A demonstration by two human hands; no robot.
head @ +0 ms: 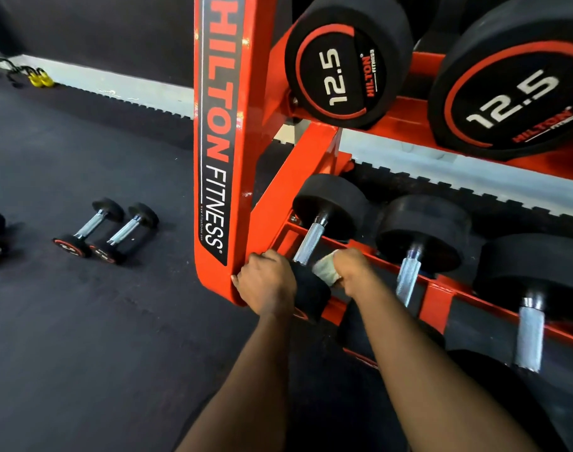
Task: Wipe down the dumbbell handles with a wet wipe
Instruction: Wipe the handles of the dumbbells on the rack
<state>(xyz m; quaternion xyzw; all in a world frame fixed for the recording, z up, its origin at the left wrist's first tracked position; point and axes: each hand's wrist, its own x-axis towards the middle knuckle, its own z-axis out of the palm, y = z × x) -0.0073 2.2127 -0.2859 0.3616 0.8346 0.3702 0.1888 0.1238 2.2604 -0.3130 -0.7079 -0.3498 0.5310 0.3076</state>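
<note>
View from the head camera, looking down at the lower shelf [441, 288] of an orange rack [220, 125] marked "HILTON FITNESS". The left hand [267, 282] curls over the near black head of the leftmost dumbbell [330, 203], which lies on that shelf just beside the rack's upright post. The right hand [355, 272] is clamped on a crumpled white wet wipe [324, 267], held at the lower end of this dumbbell's knurled metal handle [309, 244]. Whether the wipe touches the metal cannot be told. The upper length of the handle is uncovered.

To the right, on the same shelf, lie two larger dumbbells with handles [409, 275] [530, 334] pointing toward the viewer. On the shelf above rest two dumbbell heads marked "12.5" [340, 66] [513, 93]. A pair of small dumbbells [105, 228] lies side by side on the dark floor [83, 321], well apart from the rack.
</note>
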